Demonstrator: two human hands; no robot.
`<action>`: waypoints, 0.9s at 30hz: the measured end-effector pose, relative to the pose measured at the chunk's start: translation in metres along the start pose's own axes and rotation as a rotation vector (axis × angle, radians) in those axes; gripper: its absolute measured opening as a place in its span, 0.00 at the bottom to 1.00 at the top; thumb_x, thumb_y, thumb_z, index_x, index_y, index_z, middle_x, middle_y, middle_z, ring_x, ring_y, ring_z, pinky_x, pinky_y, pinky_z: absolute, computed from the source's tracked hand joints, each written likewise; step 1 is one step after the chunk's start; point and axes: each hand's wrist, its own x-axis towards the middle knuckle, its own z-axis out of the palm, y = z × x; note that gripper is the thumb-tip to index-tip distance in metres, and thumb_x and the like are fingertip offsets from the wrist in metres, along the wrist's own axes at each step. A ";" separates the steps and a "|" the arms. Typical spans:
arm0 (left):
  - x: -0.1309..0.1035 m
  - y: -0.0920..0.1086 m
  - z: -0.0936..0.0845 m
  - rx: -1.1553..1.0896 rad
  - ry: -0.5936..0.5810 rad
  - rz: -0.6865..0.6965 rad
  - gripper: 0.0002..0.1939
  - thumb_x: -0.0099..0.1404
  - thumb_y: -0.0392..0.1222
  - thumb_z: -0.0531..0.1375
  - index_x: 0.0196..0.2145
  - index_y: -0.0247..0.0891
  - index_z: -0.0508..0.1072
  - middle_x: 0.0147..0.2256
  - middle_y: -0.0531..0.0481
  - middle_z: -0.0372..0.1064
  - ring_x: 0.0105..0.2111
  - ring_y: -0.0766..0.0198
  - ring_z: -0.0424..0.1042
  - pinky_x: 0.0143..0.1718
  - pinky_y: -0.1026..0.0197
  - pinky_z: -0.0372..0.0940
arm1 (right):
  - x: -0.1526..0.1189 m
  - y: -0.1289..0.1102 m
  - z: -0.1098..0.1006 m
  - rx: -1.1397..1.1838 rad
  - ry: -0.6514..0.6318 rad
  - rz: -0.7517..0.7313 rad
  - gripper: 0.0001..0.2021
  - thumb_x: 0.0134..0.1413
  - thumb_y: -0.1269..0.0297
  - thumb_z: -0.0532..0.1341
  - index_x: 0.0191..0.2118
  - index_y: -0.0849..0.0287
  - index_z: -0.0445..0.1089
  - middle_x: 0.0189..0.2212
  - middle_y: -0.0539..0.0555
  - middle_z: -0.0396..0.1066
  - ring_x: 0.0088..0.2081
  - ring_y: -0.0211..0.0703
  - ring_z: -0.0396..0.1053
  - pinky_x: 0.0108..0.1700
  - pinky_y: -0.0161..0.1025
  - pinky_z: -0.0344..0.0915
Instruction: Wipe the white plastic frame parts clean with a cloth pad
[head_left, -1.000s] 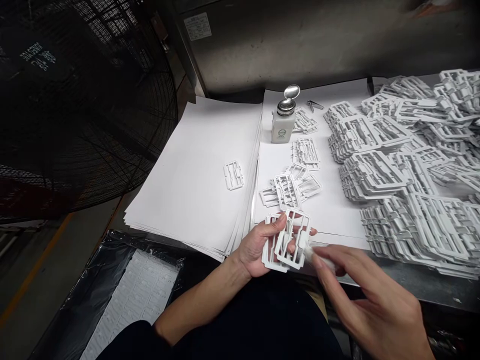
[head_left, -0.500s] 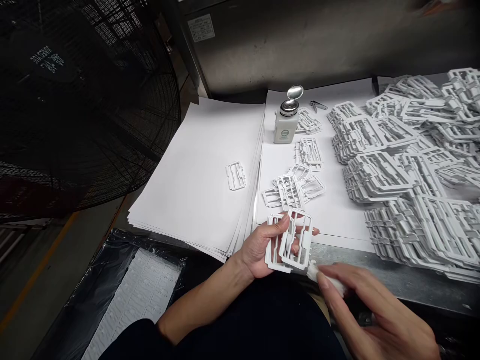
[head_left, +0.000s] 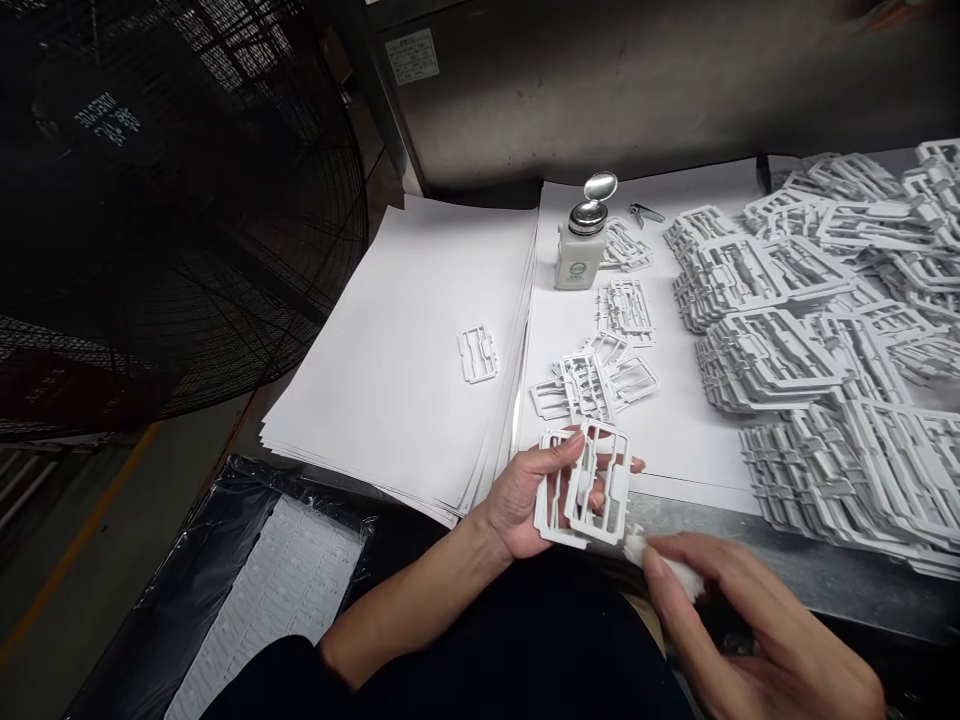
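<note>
Left hand pinching white plastic frames, right hand pinching cotton wad (touching frames)

White plastic frames, white paper stack, black mesh fan guard

Openwork white frames of matt moulded plastic; small white wad of soft, fluffy cotton. Stacked white sheets of smooth matt paper; translucent white plastic dispenser bottle with polished, mirror-bright metal cap. Grey bench edge of dull brushed metal; glossy, crinkled clear plastic film over a tray.
</note>
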 end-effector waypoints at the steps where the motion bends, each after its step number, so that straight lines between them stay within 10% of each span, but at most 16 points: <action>1: 0.000 0.000 -0.001 -0.008 -0.011 -0.001 0.21 0.64 0.48 0.53 0.44 0.25 0.72 0.25 0.44 0.67 0.22 0.67 0.63 0.26 0.65 0.62 | -0.002 0.001 -0.002 -0.009 0.003 0.022 0.03 0.56 0.68 0.59 0.37 0.57 0.68 0.33 0.52 0.69 0.34 0.39 0.68 0.38 0.34 0.63; 9: 0.002 0.000 -0.002 -0.033 -0.039 0.019 0.19 0.66 0.46 0.51 0.44 0.28 0.73 0.27 0.43 0.68 0.22 0.67 0.64 0.27 0.64 0.63 | -0.005 0.005 0.003 0.060 -0.124 0.226 0.07 0.55 0.59 0.59 0.33 0.55 0.72 0.25 0.48 0.71 0.20 0.35 0.66 0.22 0.28 0.62; 13: 0.003 -0.001 -0.003 -0.037 -0.039 0.016 0.20 0.66 0.47 0.52 0.45 0.27 0.72 0.38 0.38 0.70 0.23 0.68 0.65 0.26 0.63 0.65 | -0.005 -0.001 0.012 0.280 -0.129 0.529 0.12 0.52 0.54 0.61 0.35 0.56 0.74 0.24 0.49 0.71 0.22 0.36 0.66 0.24 0.27 0.63; 17: 0.002 -0.002 -0.004 -0.036 -0.075 -0.014 0.25 0.64 0.49 0.54 0.49 0.22 0.69 0.25 0.44 0.68 0.23 0.65 0.67 0.27 0.63 0.66 | -0.010 -0.003 0.016 0.533 -0.098 0.842 0.17 0.46 0.50 0.65 0.38 0.57 0.74 0.22 0.48 0.68 0.23 0.35 0.63 0.26 0.28 0.62; 27: -0.006 -0.004 0.009 0.003 0.051 0.188 0.20 0.60 0.42 0.61 0.49 0.31 0.69 0.43 0.40 0.69 0.27 0.67 0.69 0.34 0.59 0.68 | -0.018 0.016 0.015 0.822 -0.147 0.978 0.21 0.45 0.51 0.67 0.44 0.57 0.70 0.28 0.52 0.67 0.26 0.37 0.62 0.26 0.31 0.60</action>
